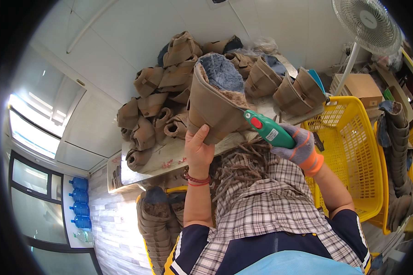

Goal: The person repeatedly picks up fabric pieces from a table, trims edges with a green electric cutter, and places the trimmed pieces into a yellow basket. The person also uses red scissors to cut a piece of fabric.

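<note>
A brown boot upper with blue-grey and brown fluffy lining is held up over the near edge of the table. My bare left hand grips it from below, thumb on its outer face. In my right hand, which wears a grey and orange glove, is a green handheld electric cutter with a red button. The cutter's tip is at the right rim of the boot upper; whether the blade touches the lining is too small to tell. Thin brown trimmed strips lie heaped on my checked apron.
More boot uppers are piled on the table. A yellow basket stands at right, below a white fan and beside a cardboard box. Stacked uppers fill another yellow basket at lower left. Blue water bottles line the left wall.
</note>
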The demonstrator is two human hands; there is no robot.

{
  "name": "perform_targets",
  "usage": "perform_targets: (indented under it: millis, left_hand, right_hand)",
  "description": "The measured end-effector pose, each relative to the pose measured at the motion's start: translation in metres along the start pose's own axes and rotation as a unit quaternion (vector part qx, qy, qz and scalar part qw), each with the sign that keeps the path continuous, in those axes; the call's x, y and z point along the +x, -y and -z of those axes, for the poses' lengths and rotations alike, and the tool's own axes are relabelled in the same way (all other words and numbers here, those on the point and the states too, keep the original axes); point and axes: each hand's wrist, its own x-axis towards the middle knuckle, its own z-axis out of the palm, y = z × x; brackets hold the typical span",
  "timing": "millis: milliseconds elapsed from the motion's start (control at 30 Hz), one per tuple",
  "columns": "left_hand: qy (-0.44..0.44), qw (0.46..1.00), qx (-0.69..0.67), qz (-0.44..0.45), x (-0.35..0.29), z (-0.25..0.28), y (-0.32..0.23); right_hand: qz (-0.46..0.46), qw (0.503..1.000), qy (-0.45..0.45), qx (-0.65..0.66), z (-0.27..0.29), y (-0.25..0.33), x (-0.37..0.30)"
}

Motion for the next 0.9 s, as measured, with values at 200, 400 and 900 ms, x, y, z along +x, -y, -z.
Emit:
perform_targets:
  millis: [200, 400, 900]
  left_hand:
    - [0.026, 0.987, 0.153, -0.026, -0.003, 0.013, 0.016]
    - [0.083, 0.797, 0.585, -0.125, -0.005, 0.010, 0.020]
    - [0.193, 0.570, 0.768, -0.220, -0.027, -0.002, 0.043]
  right_hand:
    - [-0.053, 0.995, -0.026, 0.082, -0.011, -0.003, -0.001]
    - [-0.131, 0.980, -0.063, 0.135, -0.016, -0.002, -0.002]
    - [-0.233, 0.926, -0.096, 0.281, 0.006, 0.012, -0.001]
